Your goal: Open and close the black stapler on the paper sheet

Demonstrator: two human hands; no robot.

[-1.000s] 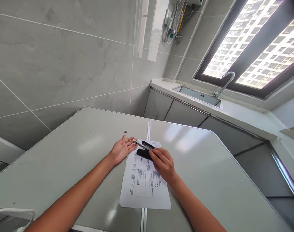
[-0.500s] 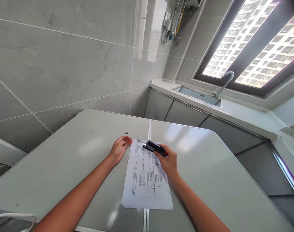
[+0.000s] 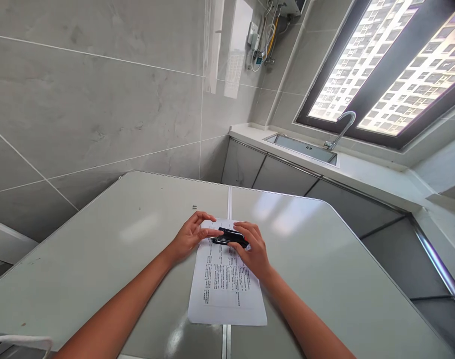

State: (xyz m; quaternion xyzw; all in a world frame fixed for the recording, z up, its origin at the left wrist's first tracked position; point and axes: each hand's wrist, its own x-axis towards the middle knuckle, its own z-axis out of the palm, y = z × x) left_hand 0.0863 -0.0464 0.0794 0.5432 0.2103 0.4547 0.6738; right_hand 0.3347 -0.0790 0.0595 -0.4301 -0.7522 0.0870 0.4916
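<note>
A black stapler (image 3: 230, 237) lies crosswise over the upper part of a printed sheet of paper (image 3: 227, 309). My right hand (image 3: 254, 247) grips its right end, with the thumb on the near side and the fingers on the far side. At the stapler's left end, my left hand (image 3: 188, 238) touches the tip with its thumb. The other left fingers reach over the paper's top left corner, apart from the thumb. Just beyond that hand, small dark staples (image 3: 194, 207) lie on the table.
The pale table (image 3: 137, 259) has a seam down its middle, under the paper. Behind it on the right runs a counter with a sink (image 3: 302, 148) and a tap (image 3: 341, 130), below a window. A white cable (image 3: 21, 340) shows at the lower left.
My left hand has moved right from beside the paper to the stapler's front end. The silver piece that stuck out there no longer shows. The stapler has turned more level and come slightly nearer.
</note>
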